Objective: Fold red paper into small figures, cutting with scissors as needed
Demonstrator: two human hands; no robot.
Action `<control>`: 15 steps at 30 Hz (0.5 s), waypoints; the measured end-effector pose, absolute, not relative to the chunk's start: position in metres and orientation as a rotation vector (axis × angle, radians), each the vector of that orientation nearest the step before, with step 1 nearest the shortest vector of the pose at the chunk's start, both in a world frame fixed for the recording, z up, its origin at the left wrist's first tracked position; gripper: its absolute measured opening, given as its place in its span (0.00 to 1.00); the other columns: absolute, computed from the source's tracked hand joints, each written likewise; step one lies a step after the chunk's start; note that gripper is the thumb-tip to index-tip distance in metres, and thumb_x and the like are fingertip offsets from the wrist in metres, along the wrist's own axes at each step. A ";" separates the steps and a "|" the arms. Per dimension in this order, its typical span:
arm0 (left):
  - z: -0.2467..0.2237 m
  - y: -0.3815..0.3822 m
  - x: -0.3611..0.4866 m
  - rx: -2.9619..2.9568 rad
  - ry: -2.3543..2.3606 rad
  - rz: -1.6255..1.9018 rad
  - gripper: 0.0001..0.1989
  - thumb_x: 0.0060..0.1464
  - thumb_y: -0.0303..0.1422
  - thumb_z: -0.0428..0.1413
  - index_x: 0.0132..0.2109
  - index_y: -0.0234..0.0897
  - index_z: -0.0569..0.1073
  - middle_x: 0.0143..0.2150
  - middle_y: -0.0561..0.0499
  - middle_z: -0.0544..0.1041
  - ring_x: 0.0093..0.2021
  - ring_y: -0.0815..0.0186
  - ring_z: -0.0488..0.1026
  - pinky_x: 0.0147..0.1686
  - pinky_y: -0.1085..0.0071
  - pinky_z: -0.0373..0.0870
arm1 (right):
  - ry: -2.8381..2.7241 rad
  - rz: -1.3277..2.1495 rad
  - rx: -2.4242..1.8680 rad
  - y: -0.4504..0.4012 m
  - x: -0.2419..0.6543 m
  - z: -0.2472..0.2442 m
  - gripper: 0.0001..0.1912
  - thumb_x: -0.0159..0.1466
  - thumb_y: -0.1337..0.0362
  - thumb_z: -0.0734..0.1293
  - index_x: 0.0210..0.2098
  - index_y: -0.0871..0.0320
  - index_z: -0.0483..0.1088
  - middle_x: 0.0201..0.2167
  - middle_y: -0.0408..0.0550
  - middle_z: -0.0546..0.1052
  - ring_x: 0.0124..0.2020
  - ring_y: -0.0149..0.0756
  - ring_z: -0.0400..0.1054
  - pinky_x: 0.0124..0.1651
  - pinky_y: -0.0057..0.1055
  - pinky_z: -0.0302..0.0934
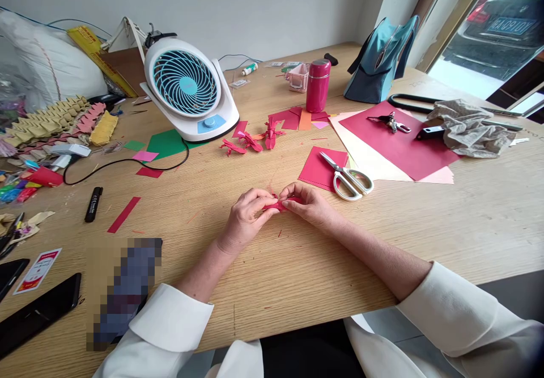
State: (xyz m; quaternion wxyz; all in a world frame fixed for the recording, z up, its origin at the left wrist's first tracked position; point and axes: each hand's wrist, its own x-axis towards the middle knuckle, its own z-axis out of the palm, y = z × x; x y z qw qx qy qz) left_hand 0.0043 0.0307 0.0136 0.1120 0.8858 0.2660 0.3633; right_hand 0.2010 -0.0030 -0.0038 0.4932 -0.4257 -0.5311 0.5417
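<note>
Between my two hands is a small folded red paper piece (280, 204), mostly hidden by the fingers. My left hand (250, 215) pinches its left end with thumb and fingertips. From the other side my right hand (309, 203) is closed on it, thumb and forefinger pressed together. Just beyond the hands lie red paper squares (313, 165), with white-handled scissors (347, 177) resting partly on them, blades half apart. Several folded red paper figures (254, 141) sit farther back, in front of the fan.
A white fan (187, 86) stands at the back left, its black cord curving across the table. A pink flask (318, 86) and a teal bag (380, 63) stand at the back. Large paper sheets (395, 145) carry keys. At left lie a marker (93, 204) and phones (40, 315).
</note>
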 end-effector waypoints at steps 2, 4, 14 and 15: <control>0.012 0.031 0.003 2.619 0.787 1.072 0.04 0.58 0.31 0.60 0.42 0.38 0.78 0.37 0.49 0.77 0.39 0.66 0.75 0.41 0.68 0.73 | -1.284 1.330 -1.018 -0.003 0.201 -0.004 0.11 0.59 0.59 0.70 0.36 0.58 0.68 0.33 0.44 0.74 0.35 0.31 0.69 0.42 0.30 0.63; 0.010 0.032 0.003 2.650 0.765 1.077 0.06 0.58 0.31 0.60 0.43 0.38 0.78 0.37 0.49 0.77 0.39 0.66 0.75 0.41 0.68 0.73 | -1.270 1.352 -1.008 -0.003 0.200 -0.004 0.11 0.59 0.59 0.70 0.36 0.58 0.68 0.33 0.44 0.74 0.35 0.31 0.68 0.42 0.31 0.62; 0.011 0.033 0.001 2.736 0.679 1.054 0.13 0.62 0.28 0.56 0.52 0.39 0.75 0.42 0.47 0.79 0.42 0.65 0.75 0.43 0.67 0.74 | -1.235 1.360 -0.996 -0.002 0.201 -0.006 0.12 0.59 0.58 0.71 0.37 0.58 0.67 0.33 0.44 0.74 0.36 0.31 0.69 0.44 0.31 0.63; 0.011 0.033 0.001 2.747 0.673 1.054 0.13 0.61 0.28 0.56 0.52 0.39 0.75 0.41 0.47 0.80 0.42 0.65 0.76 0.44 0.67 0.74 | -1.242 1.357 -0.998 -0.002 0.201 -0.006 0.12 0.59 0.58 0.71 0.37 0.58 0.67 0.33 0.44 0.74 0.36 0.31 0.69 0.43 0.31 0.63</control>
